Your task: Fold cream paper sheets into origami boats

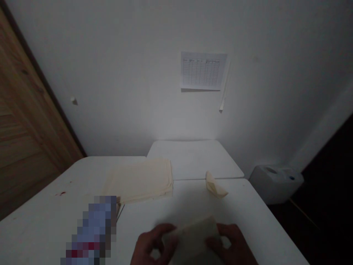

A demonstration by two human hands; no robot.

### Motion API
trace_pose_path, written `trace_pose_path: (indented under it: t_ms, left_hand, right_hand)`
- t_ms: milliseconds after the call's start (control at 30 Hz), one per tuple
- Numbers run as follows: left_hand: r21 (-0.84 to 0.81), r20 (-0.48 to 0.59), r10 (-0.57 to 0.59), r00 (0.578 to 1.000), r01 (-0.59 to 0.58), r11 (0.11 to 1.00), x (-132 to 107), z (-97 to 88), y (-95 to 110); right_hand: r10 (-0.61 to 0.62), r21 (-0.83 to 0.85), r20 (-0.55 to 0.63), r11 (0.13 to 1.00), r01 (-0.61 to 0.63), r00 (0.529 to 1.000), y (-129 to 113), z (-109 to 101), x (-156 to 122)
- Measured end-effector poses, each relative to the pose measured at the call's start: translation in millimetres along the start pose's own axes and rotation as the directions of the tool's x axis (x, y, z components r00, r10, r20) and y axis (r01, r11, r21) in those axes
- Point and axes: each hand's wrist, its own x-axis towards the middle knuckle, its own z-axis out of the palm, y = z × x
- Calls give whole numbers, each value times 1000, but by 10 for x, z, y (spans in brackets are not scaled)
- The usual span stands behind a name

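Pinching a cream cloth (193, 235) by both ends, left hand (153, 244) and right hand (234, 244) curled onto it, low over the white table (248, 213). Seemingly midway: folded piece (216, 186) already set beyond, stack of cloths (140, 180) left untouched.

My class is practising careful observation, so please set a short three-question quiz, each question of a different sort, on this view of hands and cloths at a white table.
1. True or false: the left hand and the right hand both grip the folded cloth.
2. Where is the stack of cloths? A: held in the hands. B: lying on the table, beyond the hands. C: hanging up.
3. Fill in: the printed sheet is fixed to the ____.
Key: 1 true; 2 B; 3 wall.
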Motion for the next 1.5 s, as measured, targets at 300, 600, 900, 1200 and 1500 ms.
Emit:
trace_pose_path:
  t_ms: [300, 600, 900, 1200, 1500]
  left_hand:
    - [-403, 194, -358, 914, 406, 820, 408, 198, 156]
    - [-362, 167, -411, 896, 443, 820, 422, 352, -105]
    - [-390, 133, -408, 903, 426, 816, 409, 351, -42]
    - [-396, 119, -407, 906, 419, 817, 388, 367, -99]
    - [-366, 99, -408, 908, 414, 834, 395, 351, -80]
  right_hand:
    - [139, 349, 231, 912, -216, 963, -192, 106, 302]
    - [146, 419, 118, 890, -183, 982, -40, 307, 621]
    - [113, 393, 84, 909, -137, 990, -54, 326, 598]
    - [133, 362, 40, 922, -138, 990, -97, 326, 567]
    - [151, 335, 28, 930, -152, 988, -55, 340, 567]
